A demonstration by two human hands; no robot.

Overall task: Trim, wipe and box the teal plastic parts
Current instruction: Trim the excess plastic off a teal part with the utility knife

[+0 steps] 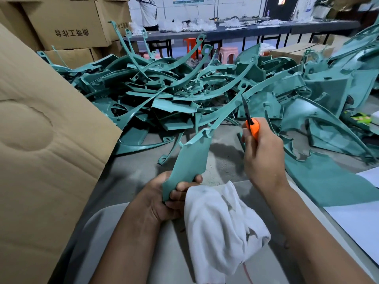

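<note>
White cloth [221, 228]; box [67, 23] lettering unreadable, perhaps mirrored

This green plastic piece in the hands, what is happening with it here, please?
A person is trimming it. The left hand grips the wide lower end of a long teal part, holding it up over the floor. The right hand holds an orange-handled cutter with its dark blade at the part's narrow arm. A white cloth lies on the lap, ready for wiping. A big pile of teal parts waits behind, and a cardboard box stands at the left.
</note>
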